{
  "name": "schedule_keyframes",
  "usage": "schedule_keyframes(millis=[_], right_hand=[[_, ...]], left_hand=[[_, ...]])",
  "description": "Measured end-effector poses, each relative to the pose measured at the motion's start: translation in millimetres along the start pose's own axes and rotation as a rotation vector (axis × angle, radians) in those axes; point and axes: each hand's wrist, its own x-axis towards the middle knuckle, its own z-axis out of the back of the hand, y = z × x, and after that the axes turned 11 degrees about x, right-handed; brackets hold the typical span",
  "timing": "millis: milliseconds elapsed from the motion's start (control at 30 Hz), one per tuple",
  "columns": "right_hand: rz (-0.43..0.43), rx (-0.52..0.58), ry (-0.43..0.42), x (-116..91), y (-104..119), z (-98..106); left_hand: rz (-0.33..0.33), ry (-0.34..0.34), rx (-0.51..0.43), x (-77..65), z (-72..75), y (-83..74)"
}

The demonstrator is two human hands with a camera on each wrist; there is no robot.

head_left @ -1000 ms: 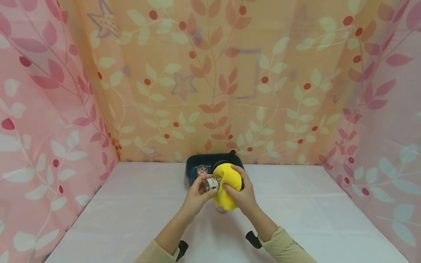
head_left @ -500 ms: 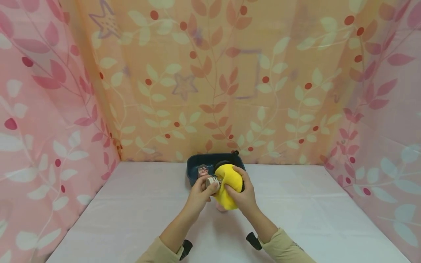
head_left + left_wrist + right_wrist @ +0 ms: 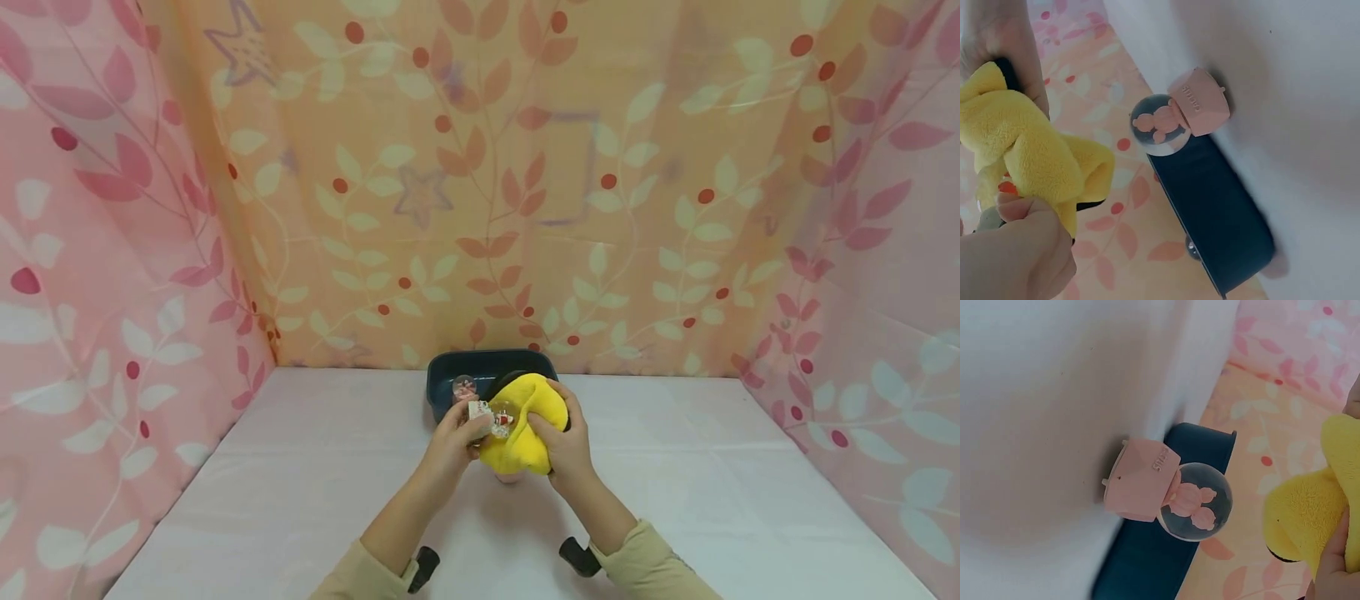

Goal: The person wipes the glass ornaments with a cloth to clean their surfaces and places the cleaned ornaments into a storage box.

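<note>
My left hand (image 3: 448,446) grips a small snow globe (image 3: 502,422) by its white, patterned base. A little red figure shows inside the clear ball. In my right hand (image 3: 566,442) is a bunched yellow cloth (image 3: 530,396) with a dark edge, its folds lying behind and around the ball. The left wrist view shows the cloth (image 3: 1041,156) close over my left fingers (image 3: 1016,209), which partly hide the globe. Below the hands, a pink snow globe (image 3: 1141,481) with a cactus figure stands on the table, mostly hidden in the head view.
Just behind the hands is a dark blue bin (image 3: 442,363), holding another snow globe (image 3: 464,388) with pink inside. Floral curtains (image 3: 487,167) rise at the back and both sides of the white-covered table (image 3: 712,483). Black wrist mounts (image 3: 579,557) hang below the sleeves.
My right hand and the cloth have shifted slightly right, and the cloth's folds have changed. The ball of the held snow globe, covered before, now shows. My left hand has barely moved.
</note>
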Motion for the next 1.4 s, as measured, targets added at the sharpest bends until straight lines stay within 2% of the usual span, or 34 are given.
schedule_keyframes(millis=[133,300,467,667,867,1033,1167,1400], right_hand=[[-0.01,0.005,-0.006,0,1,0],[-0.029,-0.015,0.016,0,3,-1],[-0.039,-0.02,0.042,-1,4,-1],[-0.045,-0.021,0.061,-2,5,-1],[-0.051,-0.036,0.072,-1,5,2],[-0.043,-0.051,0.08,0,6,3],[-0.049,-0.07,0.075,0,7,3],[-0.032,-0.103,0.087,2,12,3]], left_hand=[[-0.003,0.009,0.028,0.2,1.2,-0.1],[-0.022,-0.042,0.033,1.4,2.9,3.0],[-0.024,-0.088,-0.006,5.4,6.6,5.8],[-0.047,-0.12,-0.103,7.5,10.6,6.5],[-0.006,-0.109,-0.289,6.5,12.5,5.5],[0.052,-0.09,-0.361,4.3,14.7,4.2],[0.103,-0.041,-0.359,3.8,16.7,4.1],[0.165,0.005,-0.234,3.8,17.4,4.8]])
